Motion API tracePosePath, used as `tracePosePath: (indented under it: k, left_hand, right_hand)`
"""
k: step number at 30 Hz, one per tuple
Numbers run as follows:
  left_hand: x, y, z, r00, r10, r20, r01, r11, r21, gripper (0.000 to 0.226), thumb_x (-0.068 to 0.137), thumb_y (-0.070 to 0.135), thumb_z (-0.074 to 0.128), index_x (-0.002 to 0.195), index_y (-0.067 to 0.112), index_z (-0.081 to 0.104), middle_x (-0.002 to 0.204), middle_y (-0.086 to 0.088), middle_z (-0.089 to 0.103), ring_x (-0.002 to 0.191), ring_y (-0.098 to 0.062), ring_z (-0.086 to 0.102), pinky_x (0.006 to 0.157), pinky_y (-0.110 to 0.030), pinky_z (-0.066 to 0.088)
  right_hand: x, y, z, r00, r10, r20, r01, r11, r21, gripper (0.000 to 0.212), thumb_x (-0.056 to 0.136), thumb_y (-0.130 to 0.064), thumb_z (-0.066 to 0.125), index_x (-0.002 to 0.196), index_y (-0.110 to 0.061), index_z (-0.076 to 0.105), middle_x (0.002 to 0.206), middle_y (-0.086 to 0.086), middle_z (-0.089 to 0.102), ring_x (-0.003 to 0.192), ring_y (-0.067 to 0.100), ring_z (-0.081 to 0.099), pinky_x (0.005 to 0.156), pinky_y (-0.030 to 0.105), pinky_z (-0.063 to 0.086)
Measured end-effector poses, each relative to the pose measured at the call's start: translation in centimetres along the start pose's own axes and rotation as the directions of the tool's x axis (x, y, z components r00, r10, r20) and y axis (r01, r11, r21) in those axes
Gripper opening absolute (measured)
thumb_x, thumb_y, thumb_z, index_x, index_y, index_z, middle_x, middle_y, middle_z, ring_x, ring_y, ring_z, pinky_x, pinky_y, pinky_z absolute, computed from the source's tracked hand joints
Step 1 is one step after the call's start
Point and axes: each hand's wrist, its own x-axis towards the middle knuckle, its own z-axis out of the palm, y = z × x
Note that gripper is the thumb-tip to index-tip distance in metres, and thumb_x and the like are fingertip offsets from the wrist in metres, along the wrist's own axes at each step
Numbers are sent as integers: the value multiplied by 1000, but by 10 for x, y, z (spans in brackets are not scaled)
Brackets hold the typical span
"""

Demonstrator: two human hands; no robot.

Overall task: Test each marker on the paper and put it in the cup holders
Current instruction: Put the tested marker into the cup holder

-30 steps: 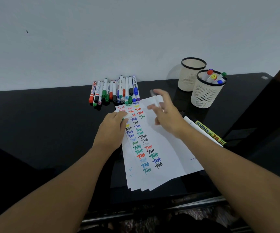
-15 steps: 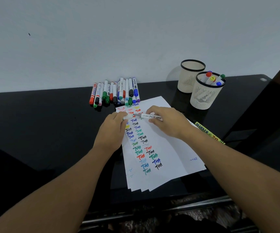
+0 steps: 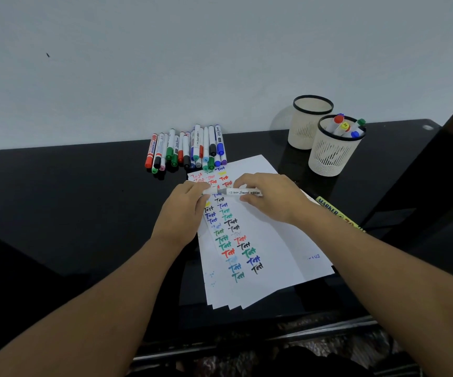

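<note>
Head view: left hand [image 3: 186, 205] pinches the cap end, right hand [image 3: 270, 197] grips the barrel of white marker [image 3: 236, 192], held level just above the paper [image 3: 271, 240]. Risk: cap popping off abruptly could smear ink across earlier test marks

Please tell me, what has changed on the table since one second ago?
The right hand, empty and raised before, came down and now grips a white marker over the paper; the left hand pinches its end. The loose markers and both cup holders stayed put.

Glossy black table [image 3: 57, 202], pale wall [image 3: 165, 63]
</note>
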Motion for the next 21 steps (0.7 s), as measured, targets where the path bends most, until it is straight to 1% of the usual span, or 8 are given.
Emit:
tracePosePath:
  k: [3, 5, 9, 12, 14, 16, 18, 21]
  left_hand:
    - [-2, 1, -2, 997, 72, 6, -72, 997, 4, 31, 103, 21, 55, 132, 13, 63, 126, -6, 65, 118, -23, 57, 97, -37, 49]
    - [-3, 3, -3, 998, 67, -8, -67, 998, -2, 33, 103, 21, 57, 135, 14, 61, 126, -6, 66, 115, -23, 59, 93, -39, 52]
    - [-4, 6, -3, 1000, 3, -7, -4, 998, -62, 48, 102, 31, 58, 146, 23, 42, 120, -1, 68, 105, -18, 64, 82, -29, 49]
    - [-4, 9, -6, 1000, -26, 7, 27, 996, -89, 59, 101, 35, 57, 152, 31, 28, 124, 2, 69, 107, -17, 66, 86, -27, 48]
    - [-4, 10, -7, 998, -58, 17, 59, 992, -109, 66, 101, 35, 59, 155, 33, 22, 132, 3, 66, 114, -18, 65, 92, -28, 47]
    - [-4, 10, -7, 995, -90, 37, 94, 987, -130, 74, 98, 37, 63, 156, 34, 19, 139, 4, 62, 121, -17, 61, 95, -29, 47]
    - [-4, 8, -5, 994, -104, 41, 108, 986, -125, 76, 93, 45, 68, 154, 33, 25, 137, 3, 62, 121, -16, 59, 95, -30, 47]
    - [-2, 0, 1, 996, -76, 41, 76, 997, 5, 64, 88, 56, 68, 140, 21, 57, 132, 2, 64, 121, -16, 55, 99, -34, 46]
  right_hand:
    - [4, -8, 2, 999, -40, 18, 39, 999, 11, 29, 103, -44, 57, 132, -40, 57, 128, -10, 67, 112, 13, 61, 92, 38, 49]
    - [6, -14, 3, 997, -68, 25, 69, 998, -9, 35, 103, -49, 54, 135, -35, 53, 132, -6, 66, 114, 17, 62, 94, 38, 50]
    - [9, -17, 5, 993, -110, 45, 115, 984, -135, 46, 109, -45, 43, 151, -32, 32, 138, 1, 65, 101, 24, 64, 80, 34, 43]
    - [9, -21, 4, 986, -141, 84, 152, 978, -143, 51, 110, -38, 39, 158, -36, 20, 142, 4, 60, 88, 20, 54, 77, 33, 37]
    - [8, -24, 2, 984, -153, 88, 163, 979, -123, 52, 110, -34, 36, 159, -38, 20, 135, 3, 60, 80, 14, 47, 72, 31, 34]
    - [7, -25, 2, 987, -146, 72, 153, 982, -112, 52, 110, -30, 33, 160, -40, 21, 118, 1, 55, 71, 8, 43, 62, 27, 30]
    - [8, -24, 3, 992, -110, 59, 114, 991, -71, 54, 110, -29, 30, 161, -44, 19, 103, -4, 46, 70, 8, 44, 59, 27, 30]
    - [7, -20, 6, 997, -60, 52, 61, 998, -2, 55, 110, -30, 29, 160, -49, 18, 95, -5, 44, 79, 12, 51, 66, 31, 40]
